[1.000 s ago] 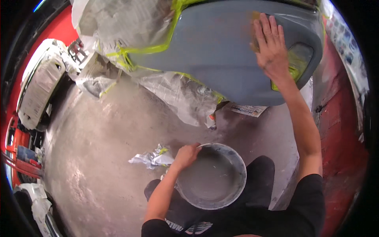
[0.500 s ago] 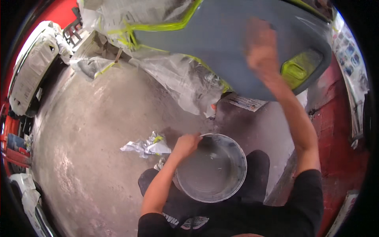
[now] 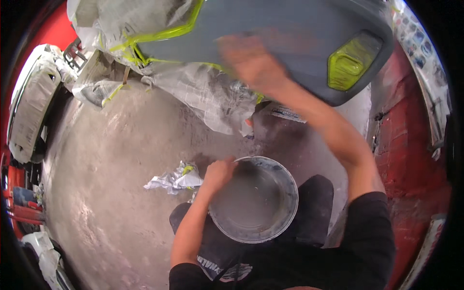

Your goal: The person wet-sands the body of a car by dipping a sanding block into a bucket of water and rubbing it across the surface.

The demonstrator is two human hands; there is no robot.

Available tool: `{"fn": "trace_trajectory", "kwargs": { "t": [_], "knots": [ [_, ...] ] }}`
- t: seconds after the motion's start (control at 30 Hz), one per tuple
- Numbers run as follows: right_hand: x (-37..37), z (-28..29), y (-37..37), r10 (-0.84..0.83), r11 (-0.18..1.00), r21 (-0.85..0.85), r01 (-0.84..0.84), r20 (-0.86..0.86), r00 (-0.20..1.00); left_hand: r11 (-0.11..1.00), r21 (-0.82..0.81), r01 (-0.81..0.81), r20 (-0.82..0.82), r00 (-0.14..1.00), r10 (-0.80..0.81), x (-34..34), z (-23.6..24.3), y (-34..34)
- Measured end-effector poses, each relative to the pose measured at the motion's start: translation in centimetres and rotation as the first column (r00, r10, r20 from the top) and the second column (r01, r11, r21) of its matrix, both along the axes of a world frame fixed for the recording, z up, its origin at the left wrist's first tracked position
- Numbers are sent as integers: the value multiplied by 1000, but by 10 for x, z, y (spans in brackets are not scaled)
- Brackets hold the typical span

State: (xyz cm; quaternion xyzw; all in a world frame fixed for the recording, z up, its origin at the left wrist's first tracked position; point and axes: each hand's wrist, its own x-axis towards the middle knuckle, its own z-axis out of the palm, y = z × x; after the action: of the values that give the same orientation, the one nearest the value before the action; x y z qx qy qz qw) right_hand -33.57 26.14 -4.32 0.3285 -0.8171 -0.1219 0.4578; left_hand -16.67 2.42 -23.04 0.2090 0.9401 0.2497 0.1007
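My left hand (image 3: 220, 175) is closed on the rim of a round bucket (image 3: 293, 212) between my knees. Cloudy grey water (image 3: 251, 200) fills its lower part. Ahead, my right hand (image 3: 251, 60) lies over a smooth grey car bumper (image 3: 295, 55), near its lower taped edge. Motion smears its fingers, and anything under the palm is hidden. Yellow-green masking tape (image 3: 166, 35) and newspaper (image 3: 193, 87) cover the bumper's left side and lower border. A recess (image 3: 350, 63) at its right end is also covered in yellow-green tape.
Crumpled paper with tape (image 3: 175, 179) lies on the concrete floor (image 3: 106, 174) left of the bucket. Paper-covered car parts (image 3: 35, 104) stand along the left. Red-painted floor (image 3: 403, 159) runs down the right, beside a long sheeted piece (image 3: 430, 87).
My right hand has swept left across the bumper, from near the taped recess toward the lower taped edge. My left hand keeps its hold on the bucket rim. The view has shifted slightly.
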Motion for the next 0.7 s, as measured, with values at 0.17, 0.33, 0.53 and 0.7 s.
{"fn": "trace_trajectory", "kwargs": {
  "t": [0.17, 0.33, 0.53, 0.7],
  "knots": [
    [0, 11, 2, 55, 997, -54, -49, 108, 993, 998, 43, -50, -6, 999, 50, 6, -5, -18],
    [37, 26, 96, -213, 962, -196, 193, -90, 973, 997, 80, -15, -10, 1000, 16, 2, -18, -11],
    [-15, 20, -54, 124, 992, 6, -124, 20, 992, 999, 42, -7, -12, 1000, 7, -1, -5, -5],
    [9, 33, 18, -101, 986, 124, 108, -59, 993, 996, 83, -30, -41, 999, 34, 1, -20, -18]
  ]
}}
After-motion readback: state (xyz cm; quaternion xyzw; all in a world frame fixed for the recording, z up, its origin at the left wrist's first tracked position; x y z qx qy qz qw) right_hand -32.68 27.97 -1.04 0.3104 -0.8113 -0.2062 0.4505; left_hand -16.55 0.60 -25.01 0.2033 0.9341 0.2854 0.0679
